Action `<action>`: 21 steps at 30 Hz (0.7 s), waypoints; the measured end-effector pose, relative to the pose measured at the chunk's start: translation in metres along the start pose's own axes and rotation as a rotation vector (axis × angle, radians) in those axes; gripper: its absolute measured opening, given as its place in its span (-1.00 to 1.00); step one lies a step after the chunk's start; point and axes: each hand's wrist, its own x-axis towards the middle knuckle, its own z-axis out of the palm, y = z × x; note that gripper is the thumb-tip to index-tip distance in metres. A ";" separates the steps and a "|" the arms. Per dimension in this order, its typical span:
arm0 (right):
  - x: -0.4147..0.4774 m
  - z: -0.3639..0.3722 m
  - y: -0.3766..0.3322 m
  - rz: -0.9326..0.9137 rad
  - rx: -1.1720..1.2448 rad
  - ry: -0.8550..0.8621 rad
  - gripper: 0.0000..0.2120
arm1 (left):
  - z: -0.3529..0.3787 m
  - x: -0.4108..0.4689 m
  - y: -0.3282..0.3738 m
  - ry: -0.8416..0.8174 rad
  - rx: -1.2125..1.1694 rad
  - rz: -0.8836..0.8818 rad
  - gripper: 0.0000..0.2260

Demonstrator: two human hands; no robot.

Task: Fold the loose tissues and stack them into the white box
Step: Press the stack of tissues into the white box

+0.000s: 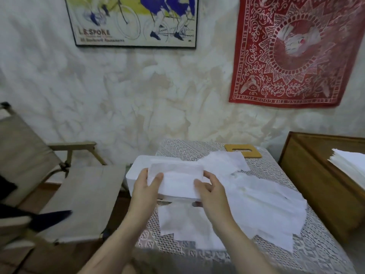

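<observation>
In the head view, the left hand [147, 185] and the right hand [210, 189] each pinch one short end of a folded tissue [177, 179], thumbs on top and the other fingers curled under. Gripped at both ends, the strip stays flat and taut, probably so the fold does not spring open. It hangs level over the box [136, 165], long side along the box's long side, which looks like lining up for a straight drop. I cannot tell whether it already touches what lies inside. The box sits at the left edge of the table [276, 171], just beside the chair [88, 194], so there is little room to its left. Loose tissues [260, 200] sprawl across the table to the right and toward the person, some touching the box's near side, within easy reach of the right hand. A wooden lid [243, 150] lies at the far edge, out of the way. A crate [312, 178] stands close on the right, closing in that side.
</observation>
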 end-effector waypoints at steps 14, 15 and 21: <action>0.058 0.069 -0.013 -0.110 -0.426 0.014 -0.84 | -0.093 0.096 0.004 -0.009 0.419 0.016 -0.82; 0.062 0.069 -0.013 -0.127 -0.506 0.007 -0.85 | -0.093 0.100 0.004 -0.006 0.417 0.029 -0.82; 0.079 0.064 -0.010 -0.173 -0.774 -0.075 -0.91 | -0.104 0.120 -0.003 -0.255 0.492 0.055 -0.87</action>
